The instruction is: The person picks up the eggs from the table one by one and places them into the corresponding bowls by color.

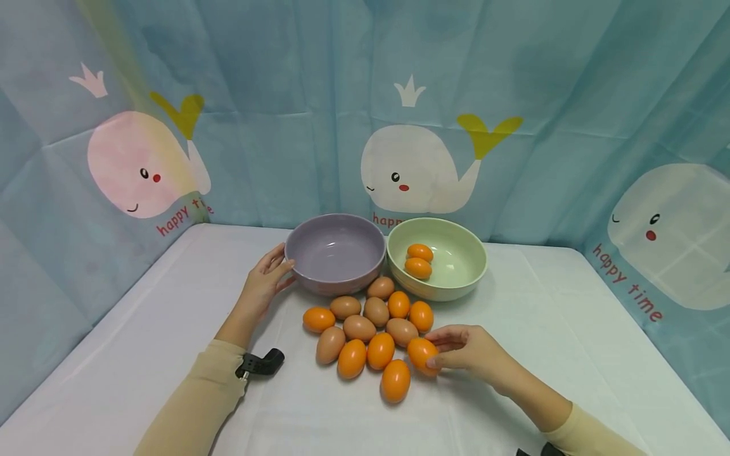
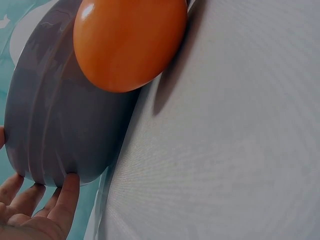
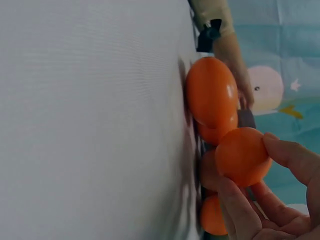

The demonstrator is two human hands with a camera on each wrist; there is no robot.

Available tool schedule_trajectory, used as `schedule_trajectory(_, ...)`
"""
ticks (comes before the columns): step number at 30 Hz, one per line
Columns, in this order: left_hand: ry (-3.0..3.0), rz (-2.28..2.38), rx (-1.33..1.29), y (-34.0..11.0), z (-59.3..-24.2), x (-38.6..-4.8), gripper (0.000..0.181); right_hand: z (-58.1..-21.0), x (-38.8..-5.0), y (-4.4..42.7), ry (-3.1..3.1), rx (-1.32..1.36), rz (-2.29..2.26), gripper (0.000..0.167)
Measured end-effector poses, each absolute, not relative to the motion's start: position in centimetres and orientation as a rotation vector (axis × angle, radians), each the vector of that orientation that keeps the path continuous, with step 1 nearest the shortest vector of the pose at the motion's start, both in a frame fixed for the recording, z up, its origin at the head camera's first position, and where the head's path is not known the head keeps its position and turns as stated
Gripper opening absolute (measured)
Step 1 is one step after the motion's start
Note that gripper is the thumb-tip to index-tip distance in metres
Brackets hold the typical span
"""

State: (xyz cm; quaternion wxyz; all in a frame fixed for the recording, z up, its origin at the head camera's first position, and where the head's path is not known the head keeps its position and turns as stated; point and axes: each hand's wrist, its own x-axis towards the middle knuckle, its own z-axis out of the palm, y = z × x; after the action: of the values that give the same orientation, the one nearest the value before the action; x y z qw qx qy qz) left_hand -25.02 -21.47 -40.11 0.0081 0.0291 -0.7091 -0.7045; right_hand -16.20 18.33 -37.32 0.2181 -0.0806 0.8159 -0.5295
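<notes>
My right hand (image 1: 476,354) pinches an orange egg (image 1: 422,356) between thumb and fingers at the right side of a group of eggs. In the right wrist view this egg (image 3: 242,156) appears raised off the white cloth. With fairly straight fingers, my left hand (image 1: 265,282) touches the outer side of a purple bowl (image 1: 336,282); its fingertips (image 2: 71,180) meet the wall in the left wrist view. Several orange eggs, one of them in front (image 1: 396,381), lie among several brown eggs (image 1: 359,329). A green bowl (image 1: 464,278) holds two orange eggs (image 1: 419,268).
Both bowls stand side by side at the back of the white-covered table (image 1: 542,316), just behind the eggs. A blue curtain (image 1: 274,171) with whale prints hangs behind the table. A black strap (image 1: 262,363) is on the left wrist.
</notes>
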Motion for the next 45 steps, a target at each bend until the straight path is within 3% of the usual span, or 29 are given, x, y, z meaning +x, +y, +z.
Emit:
schedule_trajectory(24,-2.219,-2.203,0.097,-21.5,-40.1,-25.0,0.068,-32.9,-19.0,19.7,2.365,-0.288,-1.502,0.051)
schedule_trajectory(45,-2.22,-2.202,0.084,-21.5,-40.1,-25.1,0.068,-31.8,-23.6,19.2,2.351,-0.122,-1.649,0.056)
